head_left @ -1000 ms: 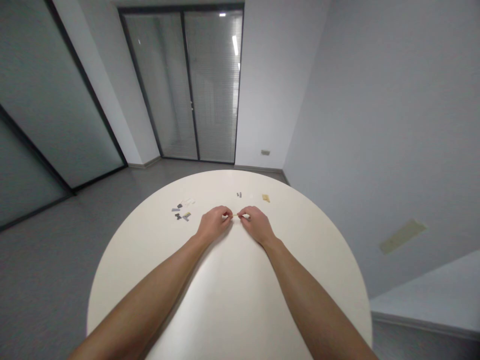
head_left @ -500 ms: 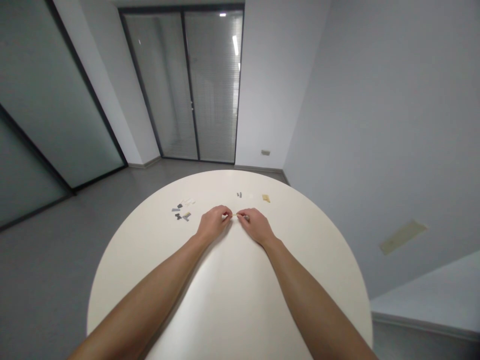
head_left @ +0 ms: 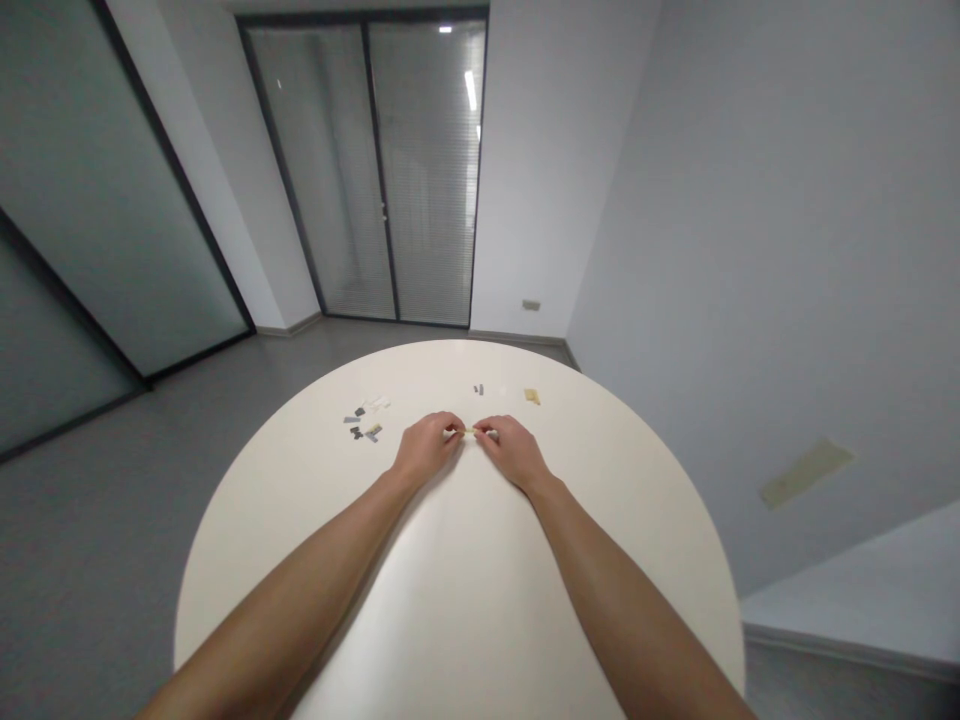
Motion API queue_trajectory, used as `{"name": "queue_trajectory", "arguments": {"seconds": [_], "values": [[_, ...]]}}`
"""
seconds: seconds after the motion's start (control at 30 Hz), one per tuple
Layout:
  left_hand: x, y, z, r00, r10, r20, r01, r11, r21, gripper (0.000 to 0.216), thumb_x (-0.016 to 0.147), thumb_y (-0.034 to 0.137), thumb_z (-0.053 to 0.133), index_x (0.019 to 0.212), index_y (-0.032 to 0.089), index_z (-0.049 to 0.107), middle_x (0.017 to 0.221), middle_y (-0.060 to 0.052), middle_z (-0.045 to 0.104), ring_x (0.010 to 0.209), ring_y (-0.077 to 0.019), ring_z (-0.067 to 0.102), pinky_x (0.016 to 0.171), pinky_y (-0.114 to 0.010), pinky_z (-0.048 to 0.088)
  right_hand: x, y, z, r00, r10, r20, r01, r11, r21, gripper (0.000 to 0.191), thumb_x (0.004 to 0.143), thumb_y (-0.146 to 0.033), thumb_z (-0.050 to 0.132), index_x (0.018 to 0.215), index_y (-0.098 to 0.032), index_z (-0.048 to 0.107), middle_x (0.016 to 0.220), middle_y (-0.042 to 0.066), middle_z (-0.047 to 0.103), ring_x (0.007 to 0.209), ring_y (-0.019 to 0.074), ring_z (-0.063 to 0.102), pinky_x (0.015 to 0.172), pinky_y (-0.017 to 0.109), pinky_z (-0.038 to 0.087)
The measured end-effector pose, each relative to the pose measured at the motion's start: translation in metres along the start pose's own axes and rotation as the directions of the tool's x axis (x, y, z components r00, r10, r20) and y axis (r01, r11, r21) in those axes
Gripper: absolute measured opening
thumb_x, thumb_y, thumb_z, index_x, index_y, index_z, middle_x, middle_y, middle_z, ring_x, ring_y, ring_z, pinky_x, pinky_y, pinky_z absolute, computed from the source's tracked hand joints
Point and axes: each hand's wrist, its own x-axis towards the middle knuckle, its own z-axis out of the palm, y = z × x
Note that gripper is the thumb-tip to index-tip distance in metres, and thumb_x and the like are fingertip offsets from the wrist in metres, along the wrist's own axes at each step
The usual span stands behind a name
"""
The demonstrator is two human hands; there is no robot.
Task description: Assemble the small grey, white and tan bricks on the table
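Entry, left to right, with the clock centred on your hands and 12 o'clock pointing away from you.

At 9 o'clock, far off: frosted glass wall panels [head_left: 97,200] in dark frames, rising from a grey floor [head_left: 97,570].

At 11 o'clock, beyond the far rim: a double glass door [head_left: 367,170] with blinds behind its panes.

At 10 o'clock, on the round white bench [head_left: 480,610]: a loose cluster of small flat pieces [head_left: 362,420] in grey, white and olive-yellow, near your hands but not touching them.

Centre: your left hand [head_left: 427,447] lay palm down, its fingers [head_left: 453,431] closed on the left end of a thin pale yellow strip [head_left: 469,431]. The strip sat level between your hands, over the bench; whether it touched the surface could not be told. Your right hand [head_left: 512,449] mirrored the left, its fingers [head_left: 484,430] closed on the strip's right end.

At 12 o'clock: a small grey piece [head_left: 478,389].

At 1 o'clock: a tan piece [head_left: 532,396], and farther off a wall socket plate [head_left: 531,305].

At 3 o'clock: a tan patch [head_left: 806,473] on the right wall.
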Motion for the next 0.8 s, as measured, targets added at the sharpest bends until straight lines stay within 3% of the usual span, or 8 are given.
{"name": "queue_trajectory", "arguments": {"seconds": [0.8], "values": [[-0.0001,0.0015,0.0005,1.000,-0.010,0.026,0.010,1.000,0.012,0.015,0.088,0.027,0.057,0.096,0.025,0.070,0.099,-0.001,0.074,0.093,-0.0197,0.066,0.076,-0.029,0.046,0.0003,0.0052,0.0019,0.998,-0.028,-0.048,0.030,0.999,0.029,0.011,0.089,-0.016,0.063,0.092,-0.024,0.068,0.098,0.001,0.072,0.098,0.0187,0.061,0.085,0.030,0.045]]}}
